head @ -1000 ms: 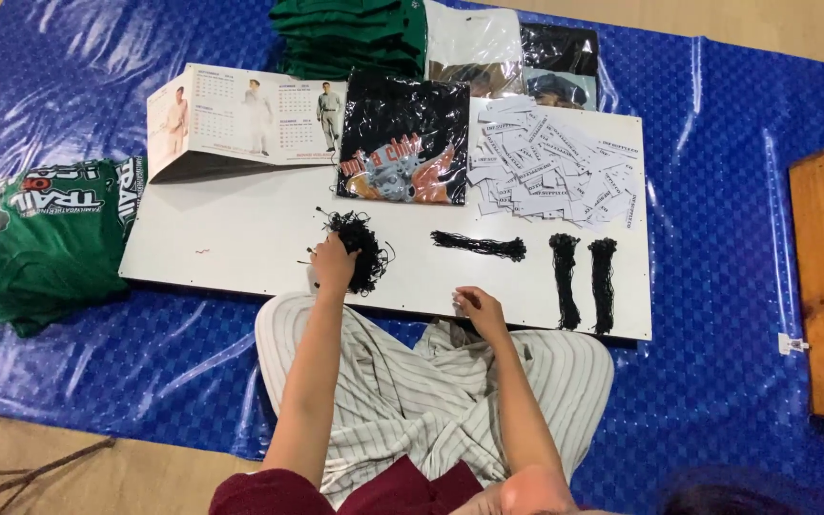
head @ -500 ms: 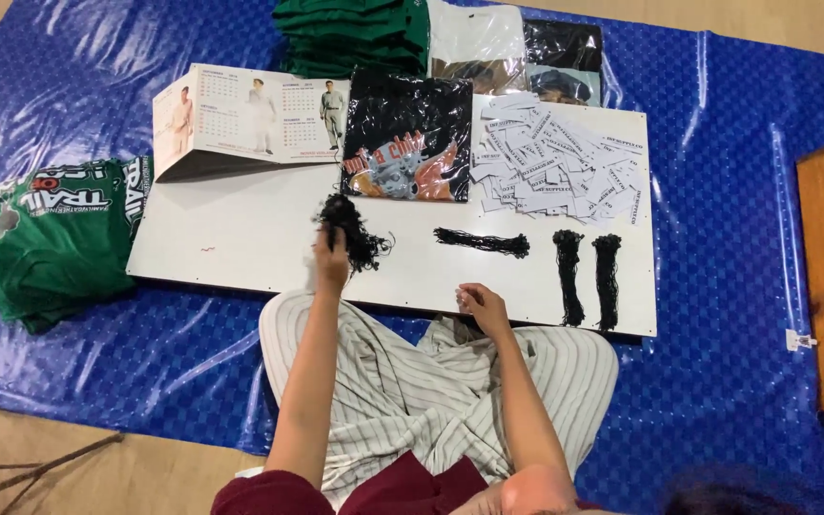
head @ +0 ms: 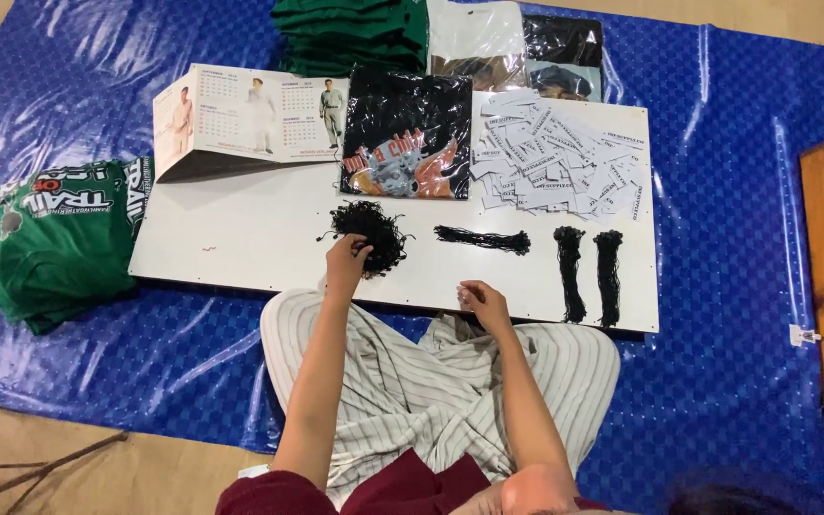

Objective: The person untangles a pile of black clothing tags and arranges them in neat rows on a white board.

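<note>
Since half a second ago the left hand (head: 346,264) has come down from lifting strands off the tangled pile of black string loops (head: 370,233); now its fingers are pinched into the pile's near edge, seemingly picking out a few loops. That pile lies near the middle of the white board (head: 240,234), a little toward its near edge, within easy reach of the person sitting cross-legged in striped trousers (head: 431,381).

Meanwhile the right hand (head: 482,301) rests at the board's near edge, fingers curled narrowly; whether it holds any string I cannot tell.

Sorted strings are laid out to the right: a straightened bundle (head: 484,238) lying crosswise, then two tidy bundles (head: 588,272) running toward the near right corner, kept apart so they do not tangle again. White paper tags (head: 555,157) are heaped at the far right corner, a bagged black shirt (head: 402,133) beside them, a calendar (head: 250,114) at the far left. Green folded shirts (head: 54,238) sit off the board's left edge on the blue tarp (head: 727,286).
</note>
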